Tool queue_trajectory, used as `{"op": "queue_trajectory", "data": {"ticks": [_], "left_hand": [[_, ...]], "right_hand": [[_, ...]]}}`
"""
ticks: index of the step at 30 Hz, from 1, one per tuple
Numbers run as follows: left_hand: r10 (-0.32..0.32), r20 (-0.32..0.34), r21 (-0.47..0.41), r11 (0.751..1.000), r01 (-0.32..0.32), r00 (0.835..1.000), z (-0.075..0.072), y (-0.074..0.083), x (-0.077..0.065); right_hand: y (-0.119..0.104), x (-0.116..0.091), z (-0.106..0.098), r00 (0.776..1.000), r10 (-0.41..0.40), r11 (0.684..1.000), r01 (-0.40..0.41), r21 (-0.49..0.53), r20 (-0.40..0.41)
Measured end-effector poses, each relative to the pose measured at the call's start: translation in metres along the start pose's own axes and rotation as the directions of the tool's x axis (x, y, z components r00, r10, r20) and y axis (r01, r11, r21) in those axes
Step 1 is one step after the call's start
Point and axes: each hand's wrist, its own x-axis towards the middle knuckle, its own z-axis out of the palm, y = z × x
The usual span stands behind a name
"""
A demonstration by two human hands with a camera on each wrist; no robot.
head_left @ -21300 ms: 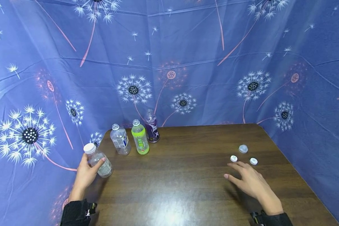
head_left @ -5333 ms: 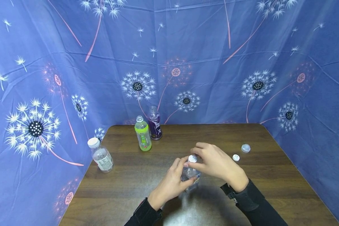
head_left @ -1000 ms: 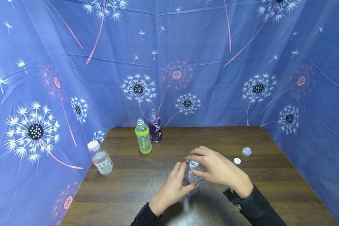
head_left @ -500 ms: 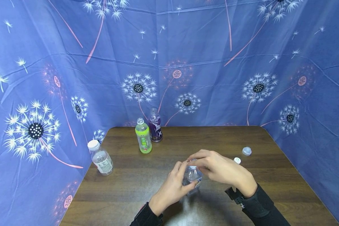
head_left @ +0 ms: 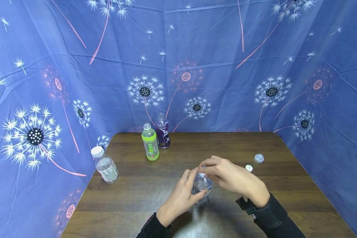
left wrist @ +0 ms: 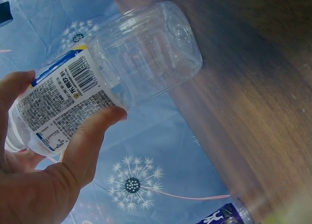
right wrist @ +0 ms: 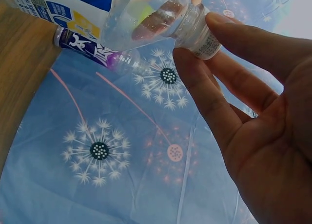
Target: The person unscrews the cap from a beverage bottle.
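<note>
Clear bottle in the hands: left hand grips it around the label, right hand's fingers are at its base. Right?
One error: the right hand has its thumb and fingers at the neck and white cap, not the base, as the right wrist view shows. The left hand does grip the clear bottle around the label.
</note>
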Motion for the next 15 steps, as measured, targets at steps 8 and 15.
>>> {"op": "queue_trajectory", "data": {"ticks": [8,15], "left_hand": [[-0.009,0.007,-0.02,1.0,0.009,1.0,0.0015,-0.0001,0.0004],[0.003,0.0,0.006,1.0,-0.003,1.0,0.0012,-0.0007,0.0018]], "right_hand": [[-0.0041,0.0013,0.0003,1.0,0.022,1.0,-0.022,-0.005,-0.007],[-0.0062,0.0034,-0.0003,0.999,0.039,0.999,-0.039,-0.019,-0.01]]}}
